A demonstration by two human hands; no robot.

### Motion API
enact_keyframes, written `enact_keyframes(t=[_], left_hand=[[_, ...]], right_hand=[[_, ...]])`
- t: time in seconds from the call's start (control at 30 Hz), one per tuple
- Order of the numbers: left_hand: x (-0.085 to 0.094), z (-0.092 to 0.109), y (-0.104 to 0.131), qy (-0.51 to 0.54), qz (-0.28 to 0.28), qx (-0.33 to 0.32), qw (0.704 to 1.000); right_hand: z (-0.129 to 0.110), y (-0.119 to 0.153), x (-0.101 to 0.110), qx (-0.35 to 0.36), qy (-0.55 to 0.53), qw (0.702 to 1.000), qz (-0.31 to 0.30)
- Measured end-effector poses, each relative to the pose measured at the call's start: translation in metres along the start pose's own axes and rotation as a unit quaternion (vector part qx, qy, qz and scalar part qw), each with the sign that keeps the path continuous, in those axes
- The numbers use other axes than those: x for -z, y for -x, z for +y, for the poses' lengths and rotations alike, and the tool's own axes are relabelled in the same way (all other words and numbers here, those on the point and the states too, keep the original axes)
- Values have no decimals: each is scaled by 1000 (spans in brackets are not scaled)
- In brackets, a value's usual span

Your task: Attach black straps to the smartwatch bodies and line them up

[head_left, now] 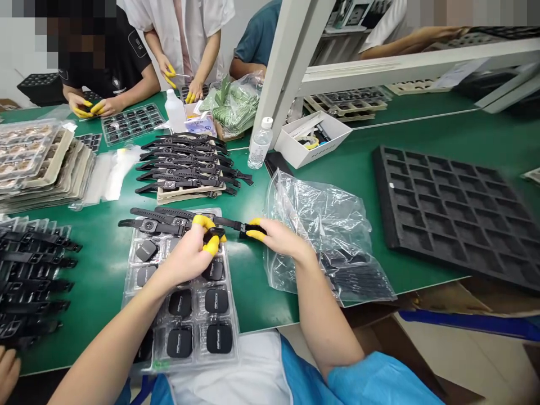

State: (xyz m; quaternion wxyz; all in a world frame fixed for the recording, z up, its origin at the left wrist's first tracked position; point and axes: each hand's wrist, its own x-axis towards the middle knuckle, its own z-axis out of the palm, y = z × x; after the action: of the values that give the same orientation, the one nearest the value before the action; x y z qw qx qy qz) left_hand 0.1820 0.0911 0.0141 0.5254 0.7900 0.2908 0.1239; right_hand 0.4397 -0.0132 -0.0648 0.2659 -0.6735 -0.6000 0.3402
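My left hand, with yellow finger covers on its fingertips, pinches a black watch case above a clear plastic tray. To the right, my right hand, also in yellow finger covers, is closed on a black watch strap. Whether strap and case are joined is hidden by my fingers. Square black watch cases sit in the tray's pockets, some with pale lettering. Across its far end lie watches with straps attached. A clear plastic bag holding black straps lies beside my right hand.
Strapped watches are stacked on trays ahead, with more at left. A black compartment tray is at right. A bottle and white box stand by the post. Co-workers' gloved-fingertip hands work across the table.
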Motion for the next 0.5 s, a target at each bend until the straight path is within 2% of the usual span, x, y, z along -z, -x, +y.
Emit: enact_keyframes(t=[0.07, 0.13, 0.2, 0.27, 0.33, 0.37, 0.4, 0.5], left_hand=[[-1, -4, 0, 43, -2, 2, 999], [-1, -5, 0, 61, -1, 1, 998], [0, -6, 0, 63, 10, 1, 998], [-1, -7, 0, 57, 25, -4, 998], [-1, -10, 1, 44, 31, -16, 998], [-2, -11, 1, 36, 31, -27, 999], [-3, -12, 0, 24, 32, -38, 998], [-5, -14, -1, -44, 52, -106, 992]], right_hand=[[2, 0, 2, 0, -6, 1000, 8], [4, 1, 5, -5, -20, 999, 41], [4, 2, 7, -15, -53, 991, 125], [-1, 3, 6, -18, -130, 958, 257], [-12, 4, 2, -1, -262, 899, 351], [-19, 5, -2, 12, -339, 871, 356], [-28, 5, -7, 24, -414, 848, 329], [-54, 10, -26, 41, -549, 814, 185]])
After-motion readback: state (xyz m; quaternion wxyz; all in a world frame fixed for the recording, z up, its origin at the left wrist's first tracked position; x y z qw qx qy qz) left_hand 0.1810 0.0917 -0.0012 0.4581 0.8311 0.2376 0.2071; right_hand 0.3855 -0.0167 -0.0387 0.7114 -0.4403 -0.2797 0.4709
